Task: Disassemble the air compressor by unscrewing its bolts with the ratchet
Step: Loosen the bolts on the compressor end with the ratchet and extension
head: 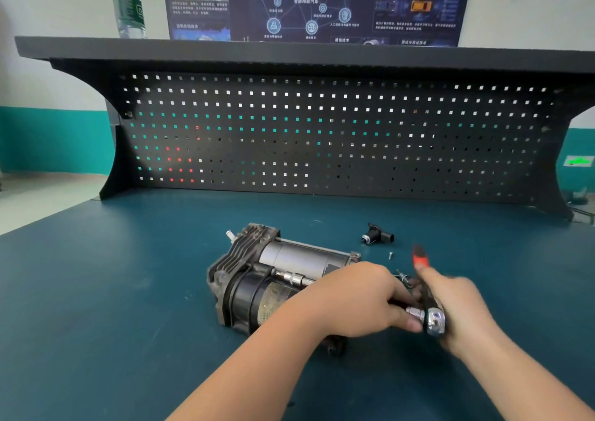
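The air compressor [257,275] lies on its side on the blue bench, finned head to the left, grey and black cylinders running right. A long extension bar with a socket [294,278] runs along the black cylinder to a bolt near the head. My left hand [357,298] lies over the compressor's right end and its fingers curl round the bar beside the ratchet head [434,319]. My right hand [460,304] grips the ratchet handle, whose red and black end [420,258] points up and away, blurred.
A small black removed part [376,235] and a loose screw [390,255] lie behind the hands; more small hardware [402,277] sits between them. A black pegboard [322,131] backs the bench [128,324]. A water bottle [127,5] stands on the top shelf.
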